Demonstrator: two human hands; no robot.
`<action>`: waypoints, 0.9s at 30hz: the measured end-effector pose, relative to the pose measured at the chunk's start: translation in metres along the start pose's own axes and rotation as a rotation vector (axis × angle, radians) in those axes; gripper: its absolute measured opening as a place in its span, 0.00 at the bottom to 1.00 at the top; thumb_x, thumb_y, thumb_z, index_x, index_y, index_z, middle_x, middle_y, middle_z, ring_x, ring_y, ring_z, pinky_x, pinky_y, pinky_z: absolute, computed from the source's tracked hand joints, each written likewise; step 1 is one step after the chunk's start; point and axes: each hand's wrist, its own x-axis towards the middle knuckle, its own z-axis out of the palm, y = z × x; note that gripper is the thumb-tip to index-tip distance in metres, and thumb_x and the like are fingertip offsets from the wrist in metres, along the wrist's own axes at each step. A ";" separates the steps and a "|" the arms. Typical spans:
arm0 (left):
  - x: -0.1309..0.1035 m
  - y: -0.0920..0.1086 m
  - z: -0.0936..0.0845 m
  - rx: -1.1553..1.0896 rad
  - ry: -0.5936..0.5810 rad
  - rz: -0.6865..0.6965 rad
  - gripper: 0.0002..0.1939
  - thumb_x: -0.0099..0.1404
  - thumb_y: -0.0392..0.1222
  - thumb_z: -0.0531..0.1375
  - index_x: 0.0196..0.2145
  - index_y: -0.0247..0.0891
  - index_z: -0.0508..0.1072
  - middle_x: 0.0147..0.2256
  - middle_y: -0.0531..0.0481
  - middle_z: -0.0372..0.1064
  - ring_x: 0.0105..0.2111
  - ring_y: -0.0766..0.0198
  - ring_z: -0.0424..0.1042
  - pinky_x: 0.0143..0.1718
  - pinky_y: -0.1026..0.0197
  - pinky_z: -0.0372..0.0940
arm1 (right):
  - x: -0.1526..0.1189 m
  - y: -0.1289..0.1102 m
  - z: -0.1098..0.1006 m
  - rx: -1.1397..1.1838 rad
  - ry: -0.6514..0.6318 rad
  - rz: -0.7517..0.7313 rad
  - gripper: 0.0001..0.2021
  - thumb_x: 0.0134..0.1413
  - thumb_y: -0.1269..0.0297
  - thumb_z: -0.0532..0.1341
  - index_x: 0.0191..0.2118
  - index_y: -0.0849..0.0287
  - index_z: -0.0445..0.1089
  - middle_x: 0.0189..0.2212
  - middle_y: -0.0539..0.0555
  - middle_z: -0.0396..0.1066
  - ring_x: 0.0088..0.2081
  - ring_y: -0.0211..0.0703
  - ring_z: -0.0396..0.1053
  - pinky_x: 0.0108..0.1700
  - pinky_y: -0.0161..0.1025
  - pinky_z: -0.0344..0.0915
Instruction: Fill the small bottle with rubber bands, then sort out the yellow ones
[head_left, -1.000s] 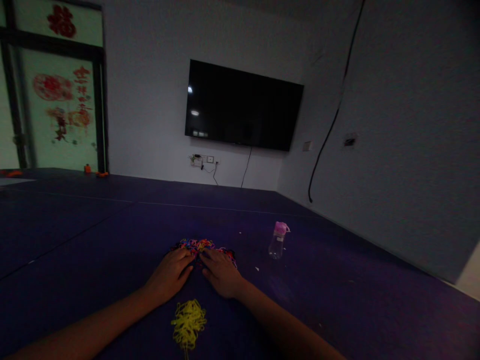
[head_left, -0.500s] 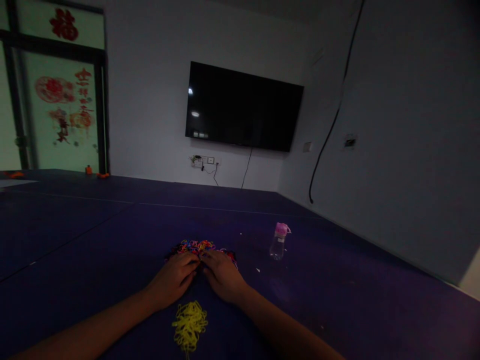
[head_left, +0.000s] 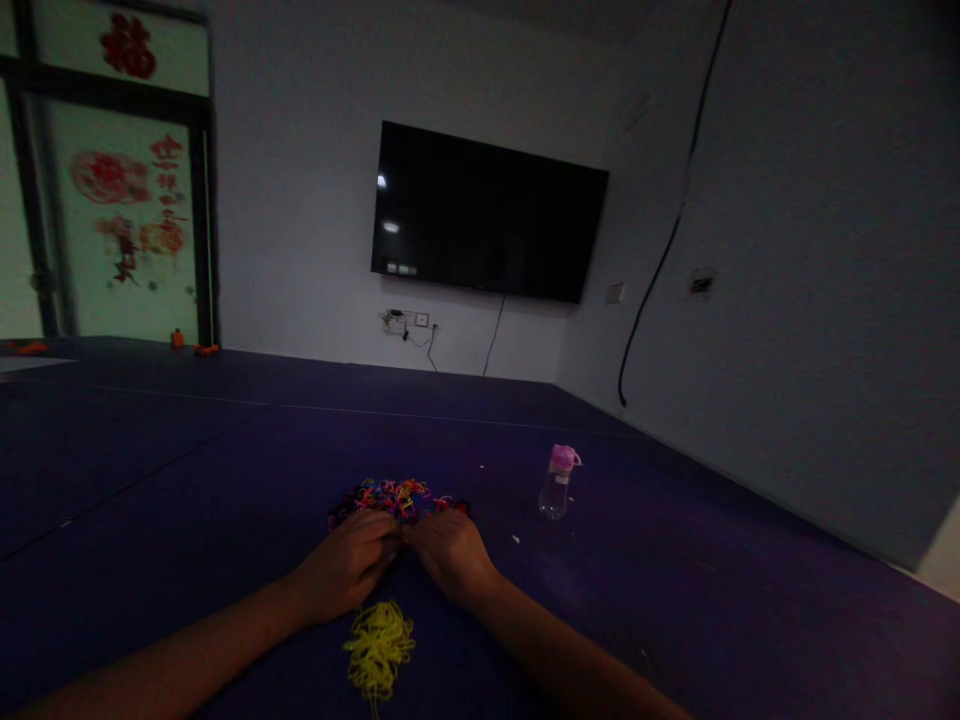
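Note:
A pile of small multicoloured loops [head_left: 397,494] lies on the dark blue-purple table [head_left: 187,480]. At the pile's near left edge is my left hand [head_left: 351,562], its fingers bent together. My right hand [head_left: 451,556] curls at the near right edge, its fingertips almost meeting the left ones. What the fingertips hold is too small and dark to make out. Nearer to me, between my forearms, lies a heap of yellow loops [head_left: 379,650].
Right of the pile stands a clear bottle with a pink lid [head_left: 556,484]. Small white scraps [head_left: 515,539] lie near it. Orange objects [head_left: 205,350] sit at the far left edge. A television [head_left: 489,212] hangs on the wall beyond.
My right hand's fingers have curled in and pressed together, and my left hand's fingers have drawn closer. The pile, yellow loops and bottle have stayed in place.

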 end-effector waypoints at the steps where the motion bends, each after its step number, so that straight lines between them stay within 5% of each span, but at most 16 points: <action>1: 0.000 0.000 0.000 -0.008 0.002 -0.002 0.13 0.69 0.34 0.47 0.41 0.37 0.72 0.38 0.44 0.70 0.41 0.58 0.69 0.44 0.54 0.65 | 0.000 0.000 0.000 -0.012 -0.003 -0.010 0.12 0.60 0.70 0.52 0.37 0.58 0.73 0.31 0.55 0.76 0.33 0.44 0.72 0.36 0.39 0.65; 20: 0.000 0.004 -0.006 -0.016 -0.019 -0.038 0.14 0.65 0.34 0.50 0.39 0.40 0.75 0.40 0.44 0.72 0.43 0.56 0.69 0.46 0.51 0.64 | 0.001 -0.011 -0.006 0.000 0.067 0.121 0.06 0.53 0.67 0.53 0.32 0.58 0.68 0.28 0.54 0.73 0.30 0.41 0.70 0.31 0.35 0.61; 27: -0.001 -0.007 -0.006 0.093 0.119 -0.317 0.12 0.64 0.37 0.51 0.29 0.39 0.73 0.40 0.47 0.74 0.43 0.55 0.70 0.45 0.50 0.64 | -0.004 -0.028 -0.014 0.240 0.155 -0.020 0.05 0.44 0.66 0.53 0.27 0.57 0.65 0.21 0.51 0.69 0.23 0.38 0.66 0.26 0.34 0.59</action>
